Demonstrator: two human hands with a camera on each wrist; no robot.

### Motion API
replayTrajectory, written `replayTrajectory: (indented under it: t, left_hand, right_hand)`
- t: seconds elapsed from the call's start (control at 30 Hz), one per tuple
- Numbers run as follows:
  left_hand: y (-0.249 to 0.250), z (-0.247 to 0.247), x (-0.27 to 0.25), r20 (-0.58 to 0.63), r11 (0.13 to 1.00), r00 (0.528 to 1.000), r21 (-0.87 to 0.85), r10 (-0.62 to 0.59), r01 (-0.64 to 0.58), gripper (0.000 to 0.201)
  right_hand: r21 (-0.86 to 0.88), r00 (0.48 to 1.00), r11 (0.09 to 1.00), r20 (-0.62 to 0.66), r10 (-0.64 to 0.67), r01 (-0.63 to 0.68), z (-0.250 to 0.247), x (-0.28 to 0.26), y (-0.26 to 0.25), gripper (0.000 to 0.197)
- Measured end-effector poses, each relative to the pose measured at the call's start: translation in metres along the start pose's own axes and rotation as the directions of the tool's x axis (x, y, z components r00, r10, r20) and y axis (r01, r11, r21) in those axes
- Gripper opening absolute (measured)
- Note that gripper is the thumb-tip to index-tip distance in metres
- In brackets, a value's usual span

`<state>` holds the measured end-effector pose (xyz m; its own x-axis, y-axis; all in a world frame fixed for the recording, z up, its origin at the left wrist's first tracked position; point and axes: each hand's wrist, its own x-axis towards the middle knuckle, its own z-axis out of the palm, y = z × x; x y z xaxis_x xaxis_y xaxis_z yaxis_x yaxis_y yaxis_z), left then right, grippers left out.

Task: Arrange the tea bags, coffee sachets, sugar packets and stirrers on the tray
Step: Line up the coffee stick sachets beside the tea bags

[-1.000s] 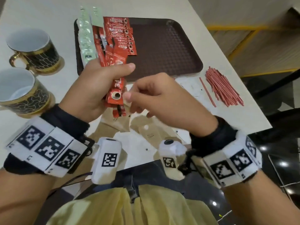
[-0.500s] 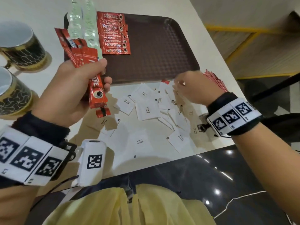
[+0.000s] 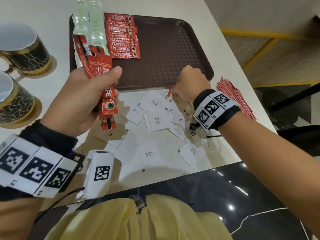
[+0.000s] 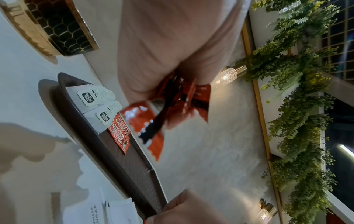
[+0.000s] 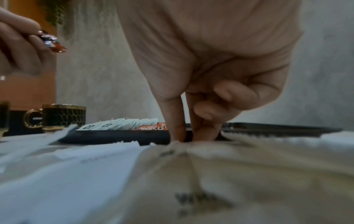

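A brown tray (image 3: pixel 173 49) lies at the far middle of the table. Two rows of tea bags (image 3: pixel 91 26) and a stack of red coffee sachets (image 3: pixel 123 37) sit at its left end. My left hand (image 3: pixel 110 80) grips a bunch of red coffee sachets (image 3: pixel 105 97) above the table, near the tray's front left corner. My right hand (image 3: pixel 174 91) is down at the tray's near edge, thumb and forefinger pinching at a red coffee sachet end (image 3: pixel 169 92). In the right wrist view its fingertips (image 5: pixel 178 130) are hidden behind white sugar packets (image 3: pixel 156 120).
Red stirrers (image 3: pixel 232 96) lie in a pile right of my right wrist, close to the table's right edge. Two black-and-gold mugs (image 3: pixel 22 49) (image 3: pixel 12 99) stand at the left. Sugar packets are scattered between the tray and the near table edge.
My right hand left the bunch in my left hand, moved right and went down to the tray's near edge. The left hand keeps holding its sachets.
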<state>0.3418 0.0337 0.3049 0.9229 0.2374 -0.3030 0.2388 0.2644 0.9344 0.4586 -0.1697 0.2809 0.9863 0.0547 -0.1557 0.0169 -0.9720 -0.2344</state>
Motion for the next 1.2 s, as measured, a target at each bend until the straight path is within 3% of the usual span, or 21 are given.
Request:
replayTrajectory:
  t: [0.1, 0.3, 0.5, 0.6, 0.73, 0.9, 1.07, 1.2]
  left_hand:
    - [0.001, -0.003, 0.0, 0.0, 1.0, 1.0, 0.016, 0.016, -0.016, 0.024]
    - [0.002, -0.008, -0.003, -0.015, 0.999, 1.0, 0.027, 0.027, -0.026, 0.019]
    - [0.003, -0.016, -0.009, -0.005, 0.999, 0.999, 0.023, 0.035, -0.035, 0.015]
    - [0.003, -0.023, -0.011, -0.005, 0.999, 0.999, 0.024, 0.036, -0.036, 0.014]
    - [0.001, -0.033, -0.013, -0.008, 0.999, 1.0, 0.024, 0.024, -0.024, 0.017]
    - [0.001, -0.038, -0.015, -0.012, 0.999, 1.0, 0.034, -0.001, 0.001, 0.011]
    - [0.001, -0.036, -0.016, -0.019, 0.998, 1.0, 0.066, -0.007, 0.009, 0.012]
    - [0.002, -0.038, -0.017, -0.03, 0.997, 1.0, 0.072, -0.007, 0.009, 0.013]
  right_hand:
    - [-0.06, 0.999, 0.998, 0.038, -0.013, 0.015, -0.002, -0.008, -0.01, 0.038]
    - [-0.094, 0.998, 0.996, 0.058, 0.01, -0.004, 0.002, -0.006, -0.021, 0.014]
    - [-0.087, 0.967, 0.995, 0.249, 0.061, -0.041, -0.012, -0.003, -0.024, 0.025]
    - [-0.116, 0.95, 0.993, 0.309, 0.03, 0.006, -0.014, -0.007, -0.018, 0.026]
    - [-0.05, 0.952, 0.996, 0.3, -0.053, 0.072, -0.018, -0.016, 0.0, 0.019]
    - [0.083, 0.966, 0.996, 0.252, -0.049, 0.029, -0.024, -0.021, 0.015, 0.019]
    - [-0.129, 0.926, 0.978, 0.363, -0.109, 0.165, -0.014, -0.021, -0.003, 0.037]
    - [-0.136, 0.888, 0.954, 0.419, -0.19, 0.268, -0.017, -0.022, -0.008, 0.036]
